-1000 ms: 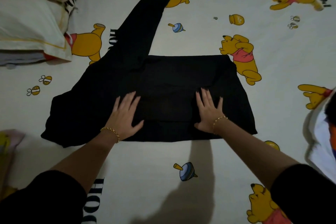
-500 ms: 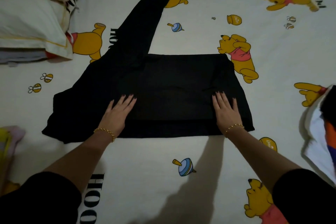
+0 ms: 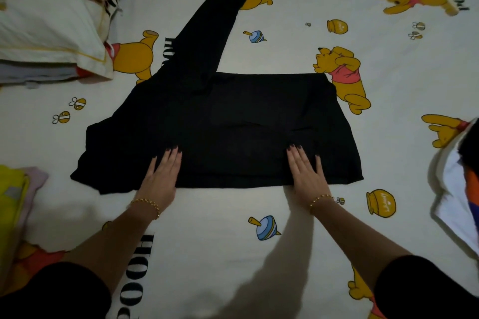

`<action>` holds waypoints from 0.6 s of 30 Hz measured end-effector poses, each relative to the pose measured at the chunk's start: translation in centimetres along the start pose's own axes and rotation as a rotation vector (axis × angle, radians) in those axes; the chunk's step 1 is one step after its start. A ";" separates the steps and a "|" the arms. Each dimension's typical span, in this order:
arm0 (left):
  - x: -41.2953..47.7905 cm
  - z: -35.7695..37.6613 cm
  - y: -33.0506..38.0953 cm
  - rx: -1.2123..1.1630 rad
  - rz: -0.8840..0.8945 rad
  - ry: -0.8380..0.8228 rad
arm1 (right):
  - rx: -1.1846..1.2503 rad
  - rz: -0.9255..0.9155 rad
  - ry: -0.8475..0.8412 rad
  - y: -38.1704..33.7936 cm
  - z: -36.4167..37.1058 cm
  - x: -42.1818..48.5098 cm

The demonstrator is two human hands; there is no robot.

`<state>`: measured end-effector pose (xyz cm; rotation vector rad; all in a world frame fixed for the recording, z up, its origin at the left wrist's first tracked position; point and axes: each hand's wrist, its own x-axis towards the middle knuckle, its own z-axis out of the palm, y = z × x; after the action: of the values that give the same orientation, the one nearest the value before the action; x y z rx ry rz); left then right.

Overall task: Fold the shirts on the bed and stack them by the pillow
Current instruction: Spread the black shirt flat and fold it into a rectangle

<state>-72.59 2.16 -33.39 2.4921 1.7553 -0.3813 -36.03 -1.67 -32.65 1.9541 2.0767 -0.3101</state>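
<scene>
A black long-sleeved shirt [image 3: 248,116] lies flat in the middle of the bed, partly folded, with one sleeve stretching away toward the top of the view. My left hand [image 3: 162,176] rests flat on its near edge left of centre, fingers straight. Flat on the same near edge, further right, lies my right hand [image 3: 307,172], fingers straight and together. A white pillow [image 3: 49,31] sits at the upper left, with folded clothes [image 3: 36,74] showing under its near side.
The bedsheet [image 3: 259,254] is cream with yellow bear cartoons. A yellow and pink garment [image 3: 15,197] lies at the left edge. A white, orange and dark heap of clothes [image 3: 458,184] lies at the right edge.
Both hands slid along the shirt's near edge, first apart and toward me, then the right hand came back inward. The shirt itself has hardly shifted.
</scene>
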 end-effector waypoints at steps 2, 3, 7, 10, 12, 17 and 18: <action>0.7 -0.1 -0.3 0.016 -0.065 0.000 | 0.004 0.077 0.025 0.5 0.0 0.3; 0.9 -0.2 -0.4 0.028 -0.080 -0.010 | -0.005 0.115 0.026 0.9 0.0 0.2; 0.8 0.1 -0.2 0.039 -0.067 -0.069 | -0.056 0.128 -0.062 3.1 0.4 -0.5; -0.8 0.3 0.4 0.056 -0.045 -0.093 | -0.104 0.097 -0.093 3.9 0.7 -2.1; -2.7 0.6 0.7 0.039 -0.022 -0.080 | -0.113 0.098 -0.104 3.8 1.0 -4.1; -9.4 2.8 1.5 0.056 0.002 -0.008 | -0.077 0.100 -0.127 2.7 2.9 -10.4; -11.0 3.1 1.8 0.051 -0.002 -0.012 | -0.060 0.102 -0.140 2.3 3.3 -11.8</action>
<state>-74.85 -9.16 -33.87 2.5169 1.7663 -0.4457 -32.95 -13.70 -31.70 1.9362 1.8718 -0.3485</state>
